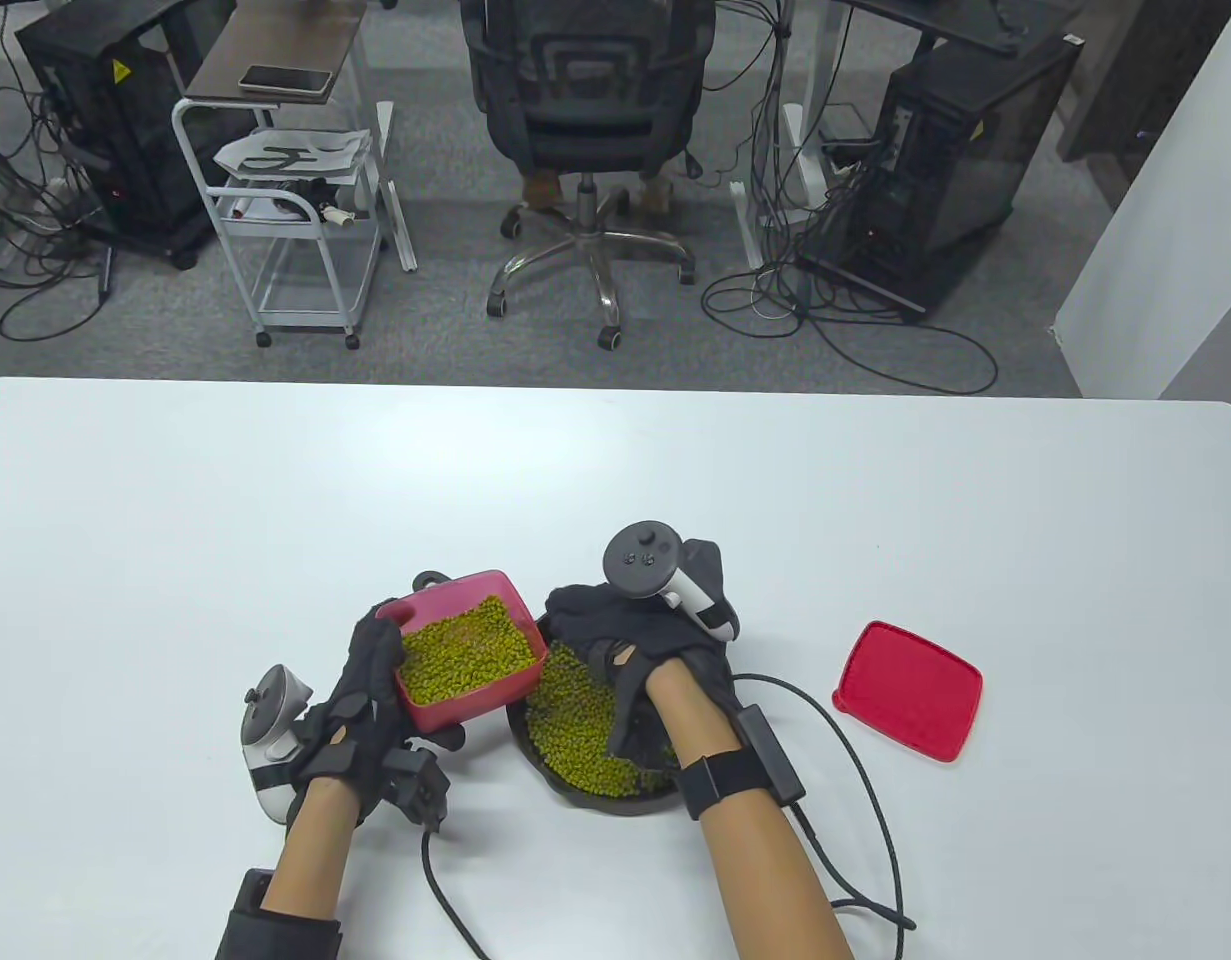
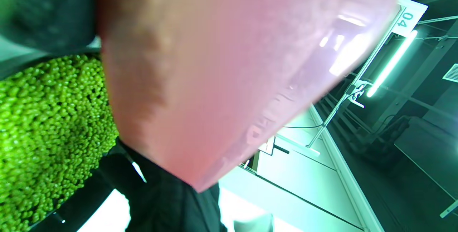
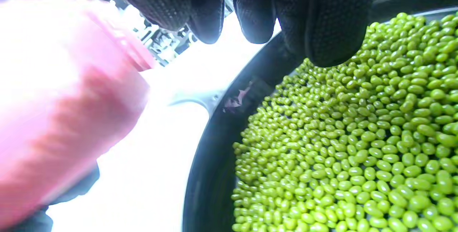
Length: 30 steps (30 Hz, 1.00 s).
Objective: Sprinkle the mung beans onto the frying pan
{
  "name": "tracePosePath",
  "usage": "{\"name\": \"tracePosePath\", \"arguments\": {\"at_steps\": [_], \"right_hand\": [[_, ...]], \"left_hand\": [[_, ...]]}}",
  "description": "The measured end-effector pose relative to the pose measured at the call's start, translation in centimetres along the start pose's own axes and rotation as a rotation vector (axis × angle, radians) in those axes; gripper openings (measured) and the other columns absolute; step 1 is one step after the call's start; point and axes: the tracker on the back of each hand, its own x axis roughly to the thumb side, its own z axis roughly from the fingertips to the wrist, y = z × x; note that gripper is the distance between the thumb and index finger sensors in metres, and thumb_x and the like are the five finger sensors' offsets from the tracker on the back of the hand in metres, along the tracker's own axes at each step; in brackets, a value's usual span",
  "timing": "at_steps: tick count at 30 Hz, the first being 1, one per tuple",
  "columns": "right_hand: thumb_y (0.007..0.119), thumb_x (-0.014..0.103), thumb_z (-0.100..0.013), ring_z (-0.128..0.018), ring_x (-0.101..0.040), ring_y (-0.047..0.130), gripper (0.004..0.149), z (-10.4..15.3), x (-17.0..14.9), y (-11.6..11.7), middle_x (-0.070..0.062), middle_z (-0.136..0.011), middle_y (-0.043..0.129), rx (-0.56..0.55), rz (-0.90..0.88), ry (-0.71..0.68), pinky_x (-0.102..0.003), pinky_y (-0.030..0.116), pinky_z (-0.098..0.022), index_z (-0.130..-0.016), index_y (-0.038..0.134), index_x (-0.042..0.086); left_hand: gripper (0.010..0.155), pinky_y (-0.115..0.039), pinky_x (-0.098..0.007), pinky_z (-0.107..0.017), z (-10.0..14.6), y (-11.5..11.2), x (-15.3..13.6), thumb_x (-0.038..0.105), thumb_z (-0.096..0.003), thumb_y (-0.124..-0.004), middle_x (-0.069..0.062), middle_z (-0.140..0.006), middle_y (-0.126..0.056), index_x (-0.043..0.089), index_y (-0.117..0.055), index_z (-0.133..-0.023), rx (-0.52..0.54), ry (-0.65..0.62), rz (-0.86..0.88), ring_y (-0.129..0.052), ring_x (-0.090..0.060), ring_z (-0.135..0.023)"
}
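Table view, left hand (image 1: 360,700) gripping bean tub (image 1: 467,650)

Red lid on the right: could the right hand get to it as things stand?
Probably yes. The right hand hovers over the pan, and only bare table lies between it and the lid.

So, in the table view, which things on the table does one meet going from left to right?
left hand → pink container of mung beans → frying pan with the right hand over it → red lid
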Motion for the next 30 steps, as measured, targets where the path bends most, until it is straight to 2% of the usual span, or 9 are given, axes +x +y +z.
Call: {"name": "tracePosePath", "arguments": {"at_steps": [8, 12, 15, 17, 20, 22, 27, 30], "right_hand": [[0.076, 0.038, -0.057, -0.09, -0.055, 0.069, 0.052, 4.1, 3.9, -2.7, -0.024, -0.111, 0.063, -0.068, 0.021, -0.176, -0.056, 0.076, -0.058, -0.103, 0.07, 0.017], [0.08, 0.037, -0.056, -0.09, -0.054, 0.07, 0.051, 5.6, 6.8, -1.9, -0.023, -0.11, 0.064, -0.077, 0.076, -0.273, -0.055, 0.076, -0.058, -0.102, 0.071, 0.017], [0.082, 0.036, -0.055, -0.089, -0.053, 0.071, 0.051, 5.9, 8.8, 0.0, -0.023, -0.11, 0.065, -0.046, 0.135, -0.324, -0.053, 0.077, -0.058, -0.102, 0.072, 0.017], [0.083, 0.035, -0.055, -0.09, -0.053, 0.071, 0.051, 5.5, 9.5, 1.5, -0.022, -0.11, 0.065, -0.016, 0.206, -0.309, -0.053, 0.077, -0.059, -0.102, 0.073, 0.017], [0.084, 0.035, -0.054, -0.092, -0.054, 0.066, 0.055, 4.2, 9.6, 3.4, -0.024, -0.113, 0.059, 0.078, 0.337, -0.207, -0.053, 0.075, -0.061, -0.104, 0.07, 0.017], [0.084, 0.04, -0.054, -0.098, -0.055, 0.053, 0.065, 3.5, 9.3, 4.6, -0.026, -0.118, 0.043, 0.154, 0.399, -0.147, -0.053, 0.07, -0.065, -0.109, 0.06, 0.018], [0.089, 0.045, -0.05, -0.099, -0.055, 0.046, 0.086, 2.0, 8.6, 5.3, -0.028, -0.118, 0.036, 0.241, 0.349, -0.071, -0.055, 0.068, -0.065, -0.115, 0.04, 0.018], [0.092, 0.043, -0.049, -0.098, -0.057, 0.042, 0.088, 1.5, 8.7, 5.4, -0.029, -0.117, 0.031, 0.294, 0.343, -0.025, -0.056, 0.07, -0.064, -0.115, 0.041, 0.017]], "left_hand": [[0.076, -0.092, -0.047, -0.025, -0.1, -0.9, -0.5, 0.073, -0.0478, -0.06, -0.018, -0.106, -0.048, 0.038, -0.031, -0.108, -0.015, 0.011, -0.062, -0.087, -0.041, -0.067], [0.076, -0.092, -0.047, -0.026, 0.0, -1.5, -0.8, 0.073, -0.0478, -0.06, -0.018, -0.106, -0.048, 0.038, -0.031, -0.108, -0.031, 0.012, -0.084, -0.087, -0.041, -0.067], [0.076, -0.091, -0.047, -0.026, 0.1, -1.9, -0.9, 0.073, -0.0479, -0.06, -0.018, -0.106, -0.048, 0.038, -0.03, -0.108, -0.045, 0.01, -0.102, -0.087, -0.041, -0.068], [0.076, -0.092, -0.047, -0.026, 0.1, -2.1, -1.0, 0.073, -0.0478, -0.06, -0.018, -0.106, -0.048, 0.038, -0.03, -0.108, -0.055, 0.009, -0.103, -0.087, -0.041, -0.068], [0.076, -0.091, -0.048, -0.026, 0.3, -2.4, -1.0, 0.073, -0.0477, -0.06, -0.018, -0.106, -0.048, 0.038, -0.03, -0.108, -0.066, 0.009, -0.1, -0.087, -0.041, -0.067], [0.076, -0.091, -0.048, -0.026, 0.4, -2.5, -1.0, 0.073, -0.0477, -0.06, -0.018, -0.106, -0.048, 0.038, -0.031, -0.108, -0.069, 0.003, -0.1, -0.087, -0.041, -0.067], [0.075, -0.091, -0.049, -0.025, 0.2, -2.5, -1.2, 0.072, -0.0478, -0.06, -0.019, -0.106, -0.048, 0.038, -0.031, -0.108, -0.044, 0.006, -0.142, -0.086, -0.042, -0.067], [0.075, -0.091, -0.049, -0.025, 0.1, -2.8, -1.5, 0.072, -0.0482, -0.06, -0.019, -0.106, -0.047, 0.037, -0.031, -0.108, -0.048, 0.009, -0.146, -0.086, -0.042, -0.067]]}}
